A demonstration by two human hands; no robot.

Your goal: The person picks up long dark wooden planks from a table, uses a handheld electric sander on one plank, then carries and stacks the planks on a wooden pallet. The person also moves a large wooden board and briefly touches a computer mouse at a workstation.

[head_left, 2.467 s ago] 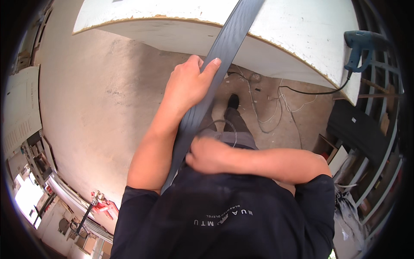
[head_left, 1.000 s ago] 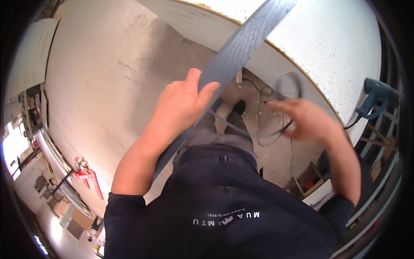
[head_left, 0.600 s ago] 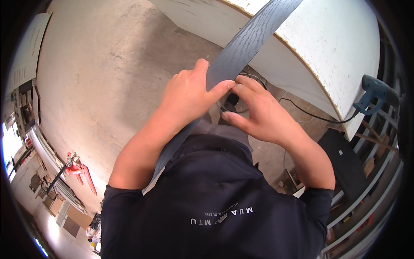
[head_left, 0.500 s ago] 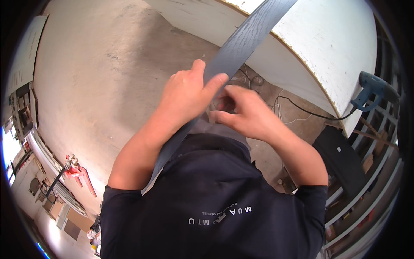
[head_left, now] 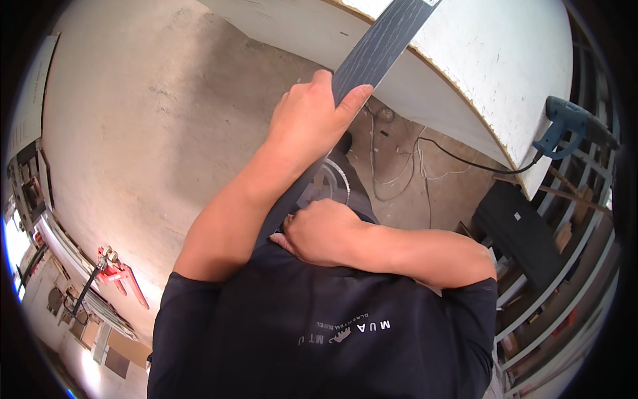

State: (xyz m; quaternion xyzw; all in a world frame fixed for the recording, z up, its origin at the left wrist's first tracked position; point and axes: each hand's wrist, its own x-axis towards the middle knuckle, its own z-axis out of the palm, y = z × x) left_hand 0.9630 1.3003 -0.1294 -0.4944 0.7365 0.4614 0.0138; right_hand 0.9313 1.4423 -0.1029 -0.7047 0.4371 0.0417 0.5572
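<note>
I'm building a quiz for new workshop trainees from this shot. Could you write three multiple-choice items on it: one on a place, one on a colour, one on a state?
1. Where does the blue power tool lie?
A. on the floor
B. at the white table's right edge
C. in the right hand

2. What colour is the long strip?
A. dark grey
B. red
C. yellow

3. How is the left hand on the strip?
A. lifted clear of it
B. flat beside it
C. closed around it

Answers:
1 B, it rests by the tabletop's rim with its cord hanging down.
2 A, the wood-grained band is dark grey.
3 C, thumb and fingers wrap its edges.
</note>
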